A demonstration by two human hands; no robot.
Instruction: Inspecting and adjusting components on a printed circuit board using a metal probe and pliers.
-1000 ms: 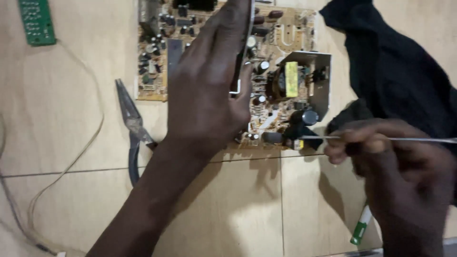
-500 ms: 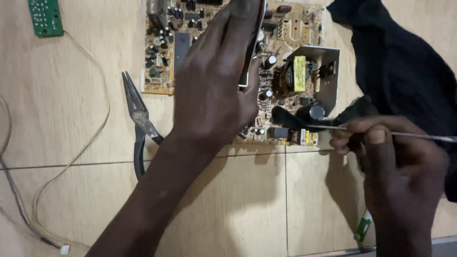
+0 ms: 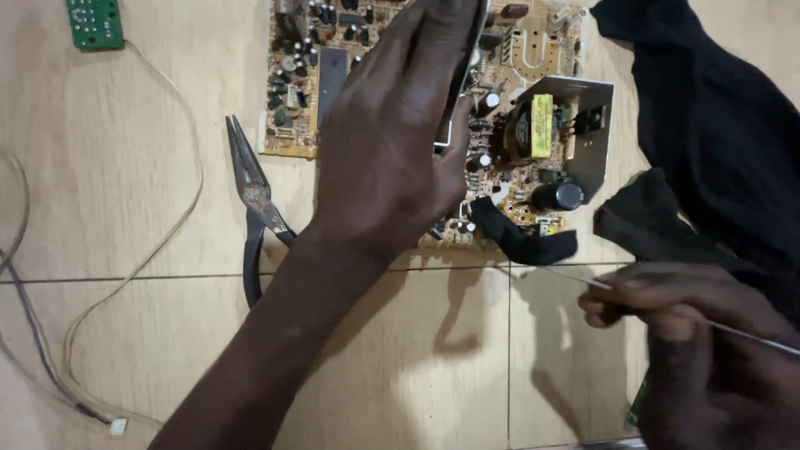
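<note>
The floor (image 3: 125, 167) on the left is mostly open, with only thin wires (image 3: 179, 225) looping across it. Pliers (image 3: 254, 208) lie just beside the circuit board (image 3: 542, 50), blocking that edge. A black cloth (image 3: 717, 125) crowds the right side. The near tiles are bare.

Needle-nose pliers (image 3: 254, 204) lie closed on the tan tiled floor (image 3: 125, 175), dark handles toward the viewer. Small green circuit board (image 3: 94, 22) at top left — thin pale wires (image 3: 158, 250) loop below it. Black cloth (image 3: 717, 125) bunched at right.
</note>
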